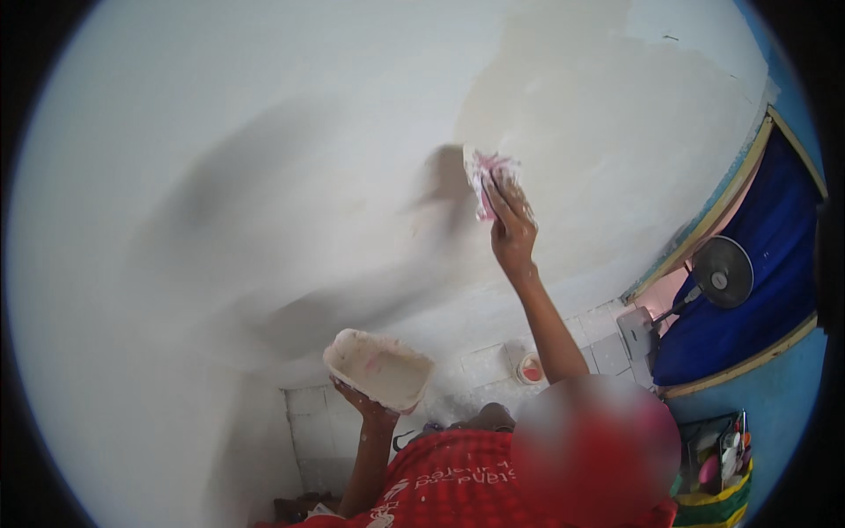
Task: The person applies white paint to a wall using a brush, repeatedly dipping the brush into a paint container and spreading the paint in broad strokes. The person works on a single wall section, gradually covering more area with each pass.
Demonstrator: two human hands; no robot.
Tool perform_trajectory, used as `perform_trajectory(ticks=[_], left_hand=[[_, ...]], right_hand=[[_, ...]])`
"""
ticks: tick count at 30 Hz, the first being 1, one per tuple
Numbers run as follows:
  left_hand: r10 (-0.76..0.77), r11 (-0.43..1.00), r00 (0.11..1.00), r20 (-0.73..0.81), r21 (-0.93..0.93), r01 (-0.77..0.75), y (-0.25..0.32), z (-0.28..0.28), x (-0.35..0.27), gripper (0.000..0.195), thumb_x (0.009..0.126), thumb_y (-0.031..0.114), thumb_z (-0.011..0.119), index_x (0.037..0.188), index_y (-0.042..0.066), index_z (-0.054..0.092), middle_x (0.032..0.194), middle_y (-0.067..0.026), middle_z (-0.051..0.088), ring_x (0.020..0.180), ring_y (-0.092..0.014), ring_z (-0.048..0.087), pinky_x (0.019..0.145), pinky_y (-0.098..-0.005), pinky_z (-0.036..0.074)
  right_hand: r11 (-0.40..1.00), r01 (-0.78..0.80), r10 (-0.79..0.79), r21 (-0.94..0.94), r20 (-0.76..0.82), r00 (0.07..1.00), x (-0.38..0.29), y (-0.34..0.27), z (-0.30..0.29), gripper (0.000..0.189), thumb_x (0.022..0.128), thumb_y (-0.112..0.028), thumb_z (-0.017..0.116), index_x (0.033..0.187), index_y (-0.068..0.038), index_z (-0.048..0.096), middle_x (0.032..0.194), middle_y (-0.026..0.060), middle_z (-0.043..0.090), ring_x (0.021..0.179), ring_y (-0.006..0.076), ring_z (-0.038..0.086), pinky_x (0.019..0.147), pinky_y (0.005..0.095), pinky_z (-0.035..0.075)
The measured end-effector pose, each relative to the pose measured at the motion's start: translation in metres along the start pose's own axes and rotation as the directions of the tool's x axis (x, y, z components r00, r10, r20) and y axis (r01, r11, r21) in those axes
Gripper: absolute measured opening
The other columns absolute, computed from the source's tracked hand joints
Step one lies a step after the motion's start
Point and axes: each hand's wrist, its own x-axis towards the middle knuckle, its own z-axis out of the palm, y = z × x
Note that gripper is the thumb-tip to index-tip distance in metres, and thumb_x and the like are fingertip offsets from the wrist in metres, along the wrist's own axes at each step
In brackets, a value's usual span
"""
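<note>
My right hand (513,231) is raised at the white wall (370,152), its fingers pressed along a flat pink applicator (487,212) smeared with white paste. Whether this is a scraper or a pad, I cannot tell. The applicator is at the wall by the edge of a beige, darker patch (568,125). Lower and to the left, my left hand (370,404) supports a rectangular tub (379,369) from below and at its side. Whitish paste coats the inside and rim of this tub, with a pink trace in the middle.
A pedestal fan (721,272) stands right, before a blue curtain (779,264) in a doorway. On the tiled floor (485,360) is a small white bucket (529,368) with something red inside. A yellow-green bag (716,508) sits low right. A nail (671,37) juts from the wall.
</note>
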Motion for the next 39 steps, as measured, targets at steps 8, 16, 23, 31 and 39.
perform_trajectory(ticks=[8,16,23,31,39], left_hand=[[-0.127,0.94,0.991,0.04,-0.313,0.133,-0.001,0.002,0.009,0.1,0.085,0.075,0.061,0.157,0.017,0.023,0.146,-0.0112,0.046,0.13,-0.03,0.055,0.106,-0.0516,0.052],[-0.323,0.678,0.938,0.124,-0.661,0.321,0.011,0.001,0.011,0.085,0.094,0.078,0.048,0.154,0.019,0.033,0.141,-0.0073,0.054,0.125,-0.029,0.06,0.102,-0.0511,0.057],[-0.085,0.965,0.996,-0.008,-0.249,0.081,0.007,0.004,0.004,0.081,0.096,0.08,0.036,0.148,0.019,0.042,0.135,-0.0082,0.057,0.123,-0.029,0.061,0.1,-0.0517,0.057],[-0.428,0.582,0.897,0.106,-0.727,0.364,0.006,0.005,0.002,0.081,0.097,0.081,0.03,0.144,0.018,0.05,0.131,-0.0094,0.061,0.122,-0.031,0.061,0.101,-0.0552,0.054],[-0.455,0.569,0.891,0.012,-0.765,0.301,-0.019,-0.004,-0.001,0.082,0.097,0.081,0.03,0.147,0.018,0.048,0.135,-0.0103,0.061,0.123,-0.033,0.061,0.103,-0.0576,0.053]], right_hand=[[0.998,0.056,-0.047,-0.019,0.331,0.942,-0.151,0.012,0.085,0.06,0.079,0.007,0.061,0.133,-0.016,0.069,0.138,0.0114,0.067,0.128,0.0334,0.063,0.109,0.0455,0.051],[0.942,-0.318,0.271,0.107,0.319,0.908,-0.14,-0.031,0.02,0.05,0.088,0.011,0.056,0.134,-0.008,0.065,0.128,0.0194,0.07,0.109,0.0381,0.071,0.09,0.0423,0.059],[0.984,-0.172,0.167,-0.047,-0.104,0.981,0.037,0.013,-0.005,0.057,0.088,0.015,0.057,0.141,-0.005,0.061,0.132,0.0212,0.067,0.119,0.0386,0.066,0.094,0.0406,0.057],[0.999,-0.038,0.031,0.002,0.519,0.854,-0.145,-0.031,0.066,0.064,0.081,0.012,0.056,0.137,-0.018,0.066,0.139,0.0123,0.066,0.125,0.03,0.065,0.104,0.0421,0.054],[0.983,-0.182,0.181,0.031,0.042,0.983,-0.007,-0.005,-0.01,0.055,0.087,0.018,0.05,0.131,-0.009,0.069,0.134,0.015,0.068,0.122,0.0341,0.066,0.098,0.0416,0.057]])
